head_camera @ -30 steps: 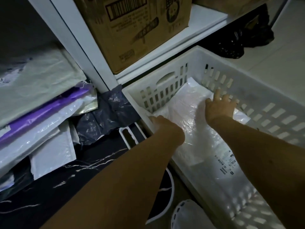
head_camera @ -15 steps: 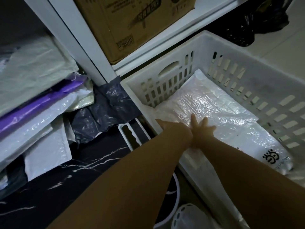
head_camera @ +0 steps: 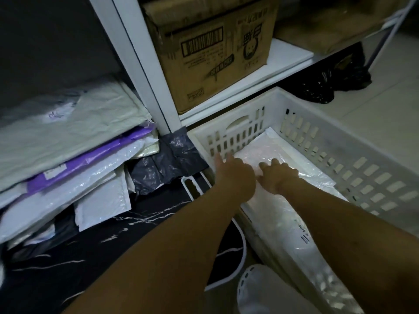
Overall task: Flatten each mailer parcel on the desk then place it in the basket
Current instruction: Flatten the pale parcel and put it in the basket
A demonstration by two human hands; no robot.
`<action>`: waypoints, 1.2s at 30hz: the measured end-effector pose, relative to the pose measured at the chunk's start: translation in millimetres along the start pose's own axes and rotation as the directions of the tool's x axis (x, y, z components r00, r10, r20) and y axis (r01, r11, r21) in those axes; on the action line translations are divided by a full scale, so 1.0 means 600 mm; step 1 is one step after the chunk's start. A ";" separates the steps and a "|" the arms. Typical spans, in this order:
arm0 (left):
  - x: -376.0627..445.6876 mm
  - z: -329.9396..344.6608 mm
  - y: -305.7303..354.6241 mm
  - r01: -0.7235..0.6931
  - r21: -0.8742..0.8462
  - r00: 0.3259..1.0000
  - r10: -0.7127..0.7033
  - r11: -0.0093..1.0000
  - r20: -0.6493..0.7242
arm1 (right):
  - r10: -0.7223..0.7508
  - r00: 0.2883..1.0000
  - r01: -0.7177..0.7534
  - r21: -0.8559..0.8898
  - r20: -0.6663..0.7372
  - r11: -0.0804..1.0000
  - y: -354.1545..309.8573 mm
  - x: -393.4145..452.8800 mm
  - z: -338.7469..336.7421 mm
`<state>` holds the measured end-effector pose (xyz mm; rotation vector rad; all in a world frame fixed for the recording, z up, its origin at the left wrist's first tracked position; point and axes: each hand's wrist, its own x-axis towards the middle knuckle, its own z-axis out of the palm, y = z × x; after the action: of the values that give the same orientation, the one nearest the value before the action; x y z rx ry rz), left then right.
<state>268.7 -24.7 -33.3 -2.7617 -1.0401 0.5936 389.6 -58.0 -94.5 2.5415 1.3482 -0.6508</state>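
Both hands reach into white basket (head_camera: 353, 141), at 3 o'clock of the dark marbled desk (head_camera: 95, 252). Left hand (head_camera: 233, 175) over near-left corner of the white mailer (head_camera: 276, 150) lying flat in the basket, fingers extended and loosely apart; contact unclear. Right hand (head_camera: 280, 175) just beside it at 3 o'clock, fingers bent, palm down on the mailer, gripping nothing. Stack of mailers (head_camera: 68, 155) on desk at 9 o'clock, purple one in the middle. Cardboard box (head_camera: 210, 53) on shelf at 12 o'clock.
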 end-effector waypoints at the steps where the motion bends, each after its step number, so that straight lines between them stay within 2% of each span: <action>1: -0.016 -0.006 -0.008 0.002 -0.039 0.998 -0.004 0.999 -0.059 | -0.012 1.000 0.012 -0.008 -0.027 1.000 0.002 -0.009 -0.017; 3: -0.043 -0.011 -0.024 0.025 -0.104 0.985 -0.042 0.994 -0.169 | -0.049 0.997 0.047 -0.046 -0.057 0.998 0.004 -0.021 -0.049; 5: -0.076 -0.024 -0.047 0.052 -0.186 0.976 -0.090 0.981 -0.200 | -0.107 0.992 0.101 -0.088 -0.063 0.991 -0.009 -0.038 -0.078; 9: -0.132 -0.043 -0.101 0.138 -0.306 0.973 -0.186 0.942 -0.136 | -0.248 0.963 0.237 -0.107 -0.104 0.966 -0.062 -0.075 -0.138; 14: -0.200 -0.040 -0.197 0.305 -0.347 0.932 -0.354 0.887 -0.084 | -0.394 0.905 0.355 -0.224 -0.160 0.907 -0.177 -0.138 -0.191; 16: -0.223 -0.032 -0.235 0.384 -0.350 0.902 -0.428 0.854 -0.055 | -0.463 0.863 0.412 -0.251 -0.203 0.876 -0.229 -0.154 -0.197; 20: -0.276 -0.001 -0.325 0.545 -0.318 0.814 -0.580 0.776 -0.021 | -0.633 0.704 0.554 -0.308 -0.323 0.773 -0.348 -0.187 -0.191; 22: -0.303 0.023 -0.380 0.629 -0.308 0.753 -0.658 0.714 0.012 | -0.696 0.635 0.594 -0.364 -0.334 0.717 -0.414 -0.208 -0.183; 23: -0.313 0.033 -0.404 0.660 -0.291 0.730 -0.683 0.692 0.031 | -0.709 0.624 0.600 -0.382 -0.327 0.703 -0.440 -0.215 -0.179; 28: -0.337 0.078 -0.492 0.734 -0.193 0.677 -0.725 0.651 0.126 | -0.732 0.623 0.563 -0.493 -0.275 0.664 -0.526 -0.224 -0.154; 32: -0.333 0.107 -0.525 0.708 -0.145 0.706 -0.697 0.691 0.124 | -0.701 0.662 0.486 -0.562 -0.264 0.670 -0.547 -0.206 -0.141; 36: -0.334 0.114 -0.527 0.689 -0.136 0.722 -0.690 0.712 0.051 | -0.683 0.661 0.444 -0.573 -0.309 0.689 -0.548 -0.197 -0.133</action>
<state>-87.8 80.5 48.3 -2.1794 -2.0313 0.3936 84.7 70.6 42.8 1.9144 2.2271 0.3057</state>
